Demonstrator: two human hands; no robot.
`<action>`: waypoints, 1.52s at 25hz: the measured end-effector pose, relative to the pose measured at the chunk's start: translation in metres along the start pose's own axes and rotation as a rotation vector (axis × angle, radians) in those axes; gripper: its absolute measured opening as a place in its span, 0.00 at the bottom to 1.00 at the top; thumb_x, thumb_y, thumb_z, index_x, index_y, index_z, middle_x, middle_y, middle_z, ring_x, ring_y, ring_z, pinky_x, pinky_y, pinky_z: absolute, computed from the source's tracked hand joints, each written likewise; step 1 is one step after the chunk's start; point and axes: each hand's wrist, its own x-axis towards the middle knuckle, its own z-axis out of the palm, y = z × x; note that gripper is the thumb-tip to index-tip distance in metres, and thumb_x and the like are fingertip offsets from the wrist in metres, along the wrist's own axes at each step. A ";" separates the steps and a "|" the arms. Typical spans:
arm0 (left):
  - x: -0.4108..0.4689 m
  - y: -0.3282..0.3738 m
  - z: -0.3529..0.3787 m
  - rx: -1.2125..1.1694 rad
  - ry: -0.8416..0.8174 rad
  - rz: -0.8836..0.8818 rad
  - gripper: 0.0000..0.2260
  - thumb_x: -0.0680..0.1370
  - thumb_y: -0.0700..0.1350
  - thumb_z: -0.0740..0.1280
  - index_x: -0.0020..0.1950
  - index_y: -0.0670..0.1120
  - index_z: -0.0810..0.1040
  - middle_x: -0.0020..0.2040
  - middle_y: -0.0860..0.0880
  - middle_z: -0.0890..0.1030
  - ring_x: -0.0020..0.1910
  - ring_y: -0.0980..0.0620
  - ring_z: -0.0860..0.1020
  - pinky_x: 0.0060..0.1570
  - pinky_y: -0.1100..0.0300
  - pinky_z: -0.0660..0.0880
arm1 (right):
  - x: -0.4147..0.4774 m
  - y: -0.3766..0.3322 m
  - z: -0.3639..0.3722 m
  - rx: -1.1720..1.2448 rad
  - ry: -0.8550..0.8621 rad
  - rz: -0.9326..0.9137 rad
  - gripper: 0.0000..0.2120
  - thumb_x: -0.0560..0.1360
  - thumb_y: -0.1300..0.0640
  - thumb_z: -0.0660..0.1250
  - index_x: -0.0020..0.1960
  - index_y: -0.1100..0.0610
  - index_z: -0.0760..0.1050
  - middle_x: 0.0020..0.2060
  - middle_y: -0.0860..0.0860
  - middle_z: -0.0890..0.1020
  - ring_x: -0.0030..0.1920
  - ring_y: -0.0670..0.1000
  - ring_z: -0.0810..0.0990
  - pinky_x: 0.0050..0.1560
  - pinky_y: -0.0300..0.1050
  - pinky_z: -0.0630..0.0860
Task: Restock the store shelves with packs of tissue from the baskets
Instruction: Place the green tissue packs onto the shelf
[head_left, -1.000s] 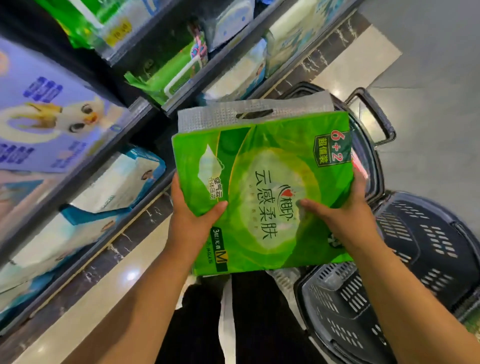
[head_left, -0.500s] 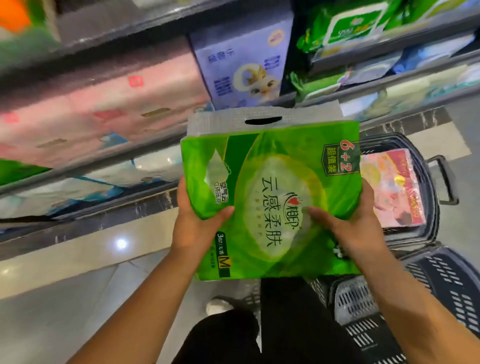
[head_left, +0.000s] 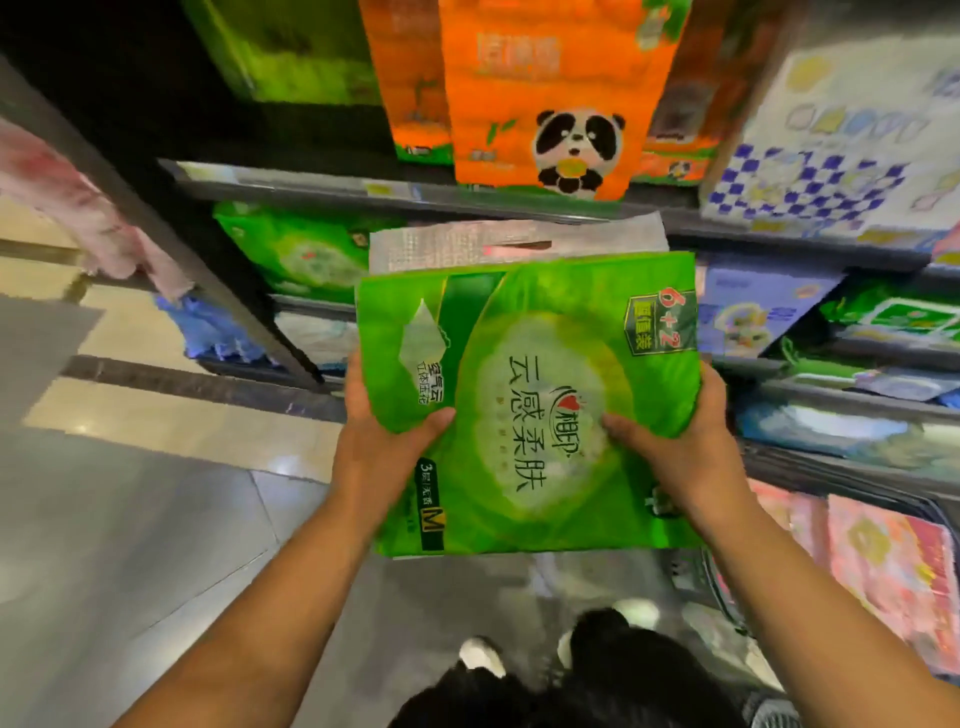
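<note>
Green tissue pack (head_left: 524, 400) held w/ both hands: left hand (head_left: 382, 441) grips its left edge, right hand (head_left: 680, 441) its right, in front of shelf (head_left: 415, 195).

A shop aisle: tiered dark metal shelves (head_left: 467, 200) beyond the fingers are packed with bagged tissue, including orange plastic panda-printed packs (head_left: 545, 104) above and a matching green plastic pack (head_left: 291, 254), over glossy floor tiles (head_left: 130, 519).
</note>
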 end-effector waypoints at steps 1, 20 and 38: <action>0.000 0.008 -0.020 0.007 0.032 0.021 0.47 0.65 0.51 0.80 0.76 0.61 0.53 0.62 0.61 0.76 0.62 0.56 0.75 0.63 0.51 0.72 | 0.000 -0.017 0.010 0.014 -0.016 -0.029 0.44 0.64 0.54 0.80 0.72 0.50 0.59 0.57 0.45 0.73 0.56 0.48 0.74 0.55 0.42 0.70; 0.108 0.213 -0.250 0.099 0.513 0.393 0.44 0.65 0.51 0.79 0.70 0.62 0.52 0.67 0.53 0.72 0.63 0.51 0.74 0.61 0.53 0.72 | 0.105 -0.335 0.126 0.339 -0.296 -0.390 0.35 0.63 0.52 0.79 0.63 0.51 0.64 0.51 0.47 0.79 0.51 0.50 0.79 0.45 0.49 0.75; 0.271 0.315 -0.365 0.071 0.617 0.632 0.55 0.66 0.53 0.77 0.78 0.49 0.39 0.77 0.49 0.59 0.74 0.51 0.61 0.70 0.58 0.59 | 0.147 -0.510 0.207 0.313 -0.052 -0.803 0.31 0.67 0.56 0.77 0.62 0.50 0.63 0.50 0.42 0.78 0.50 0.42 0.78 0.49 0.44 0.72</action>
